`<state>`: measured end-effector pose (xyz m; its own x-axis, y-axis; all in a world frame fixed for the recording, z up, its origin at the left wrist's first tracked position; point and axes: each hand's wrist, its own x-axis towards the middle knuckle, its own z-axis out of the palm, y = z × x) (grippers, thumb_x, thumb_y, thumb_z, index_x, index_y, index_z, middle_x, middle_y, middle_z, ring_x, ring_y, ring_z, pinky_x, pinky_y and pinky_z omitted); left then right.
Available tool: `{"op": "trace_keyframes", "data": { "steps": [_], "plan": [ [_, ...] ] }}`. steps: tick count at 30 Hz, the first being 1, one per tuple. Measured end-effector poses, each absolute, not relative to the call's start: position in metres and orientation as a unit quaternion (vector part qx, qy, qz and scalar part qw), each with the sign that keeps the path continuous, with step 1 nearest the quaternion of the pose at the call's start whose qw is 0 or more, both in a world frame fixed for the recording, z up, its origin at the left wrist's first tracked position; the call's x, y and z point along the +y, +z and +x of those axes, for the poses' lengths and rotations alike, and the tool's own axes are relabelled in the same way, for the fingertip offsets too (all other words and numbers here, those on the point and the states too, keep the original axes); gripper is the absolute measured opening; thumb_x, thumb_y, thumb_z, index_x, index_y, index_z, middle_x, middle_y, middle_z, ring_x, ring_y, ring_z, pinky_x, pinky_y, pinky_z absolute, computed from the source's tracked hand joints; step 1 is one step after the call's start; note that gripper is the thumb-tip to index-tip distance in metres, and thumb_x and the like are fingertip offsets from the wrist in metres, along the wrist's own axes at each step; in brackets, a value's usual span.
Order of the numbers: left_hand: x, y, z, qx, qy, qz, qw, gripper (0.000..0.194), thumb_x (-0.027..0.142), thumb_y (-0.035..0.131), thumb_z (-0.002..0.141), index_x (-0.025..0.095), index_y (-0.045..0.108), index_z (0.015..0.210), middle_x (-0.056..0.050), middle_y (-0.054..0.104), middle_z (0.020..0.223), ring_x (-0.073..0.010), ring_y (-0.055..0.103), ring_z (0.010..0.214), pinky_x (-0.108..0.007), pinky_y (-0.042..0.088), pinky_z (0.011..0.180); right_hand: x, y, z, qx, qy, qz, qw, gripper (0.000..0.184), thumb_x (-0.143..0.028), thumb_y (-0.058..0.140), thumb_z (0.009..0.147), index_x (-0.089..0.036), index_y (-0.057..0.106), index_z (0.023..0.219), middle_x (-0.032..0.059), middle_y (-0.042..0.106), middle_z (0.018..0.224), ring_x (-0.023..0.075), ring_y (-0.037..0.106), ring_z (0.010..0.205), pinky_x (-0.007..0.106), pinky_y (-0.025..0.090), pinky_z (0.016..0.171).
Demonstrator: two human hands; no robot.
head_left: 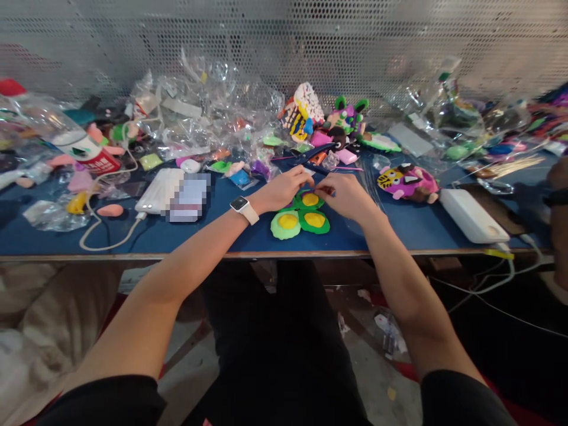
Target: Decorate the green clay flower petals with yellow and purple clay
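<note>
A clay piece made of green discs with yellow centres (300, 220) lies on the blue table (199, 231) near its front edge. My left hand (284, 188), with a white watch on the wrist, rests at the piece's upper left with fingers curled together. My right hand (344, 195) is at its upper right, fingers pinched on a small reddish bit that I cannot make out. The two hands' fingertips nearly meet above the top disc.
A white power bank with cable (160, 190) lies left, another white block (469, 214) right. Crumpled clear wrappers (213, 112), colourful clay figures (306, 115), a purple tiger-faced figure (407, 181) and a plastic bottle (66, 139) crowd the back. Another person's arm (560, 195) is at far right.
</note>
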<state>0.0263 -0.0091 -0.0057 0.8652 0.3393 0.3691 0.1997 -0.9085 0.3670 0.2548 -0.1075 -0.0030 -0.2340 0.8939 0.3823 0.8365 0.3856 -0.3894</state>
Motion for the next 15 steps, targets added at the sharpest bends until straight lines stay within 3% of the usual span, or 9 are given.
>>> {"op": "trace_keyframes", "data": {
  "steps": [10,15],
  "plan": [
    [-0.0103,-0.0045,0.0270,0.177,0.203,0.950,0.158,0.037,0.005,0.038,0.104,0.015,0.069,0.119,-0.014,0.068,0.126,-0.0230,0.070,0.105,-0.038,0.056,0.096,-0.1037,-0.0069,0.2527,-0.792,0.072,-0.537,0.282,0.018,-0.025,0.068,0.103,-0.022,0.086,0.104,0.0108,0.077,0.102,0.0285,0.070,0.094,0.043,0.054,0.087],
    [-0.0089,-0.0053,0.0267,0.185,0.199,0.951,0.145,0.038,0.006,0.039,0.104,0.015,0.070,0.123,-0.013,0.069,0.127,-0.0228,0.071,0.103,-0.038,0.057,0.093,-0.1039,-0.0071,0.2489,-0.785,0.052,-0.557,0.267,0.021,-0.019,0.062,0.105,-0.020,0.083,0.108,0.0135,0.077,0.108,0.0311,0.071,0.100,0.044,0.055,0.090]
  ]
}}
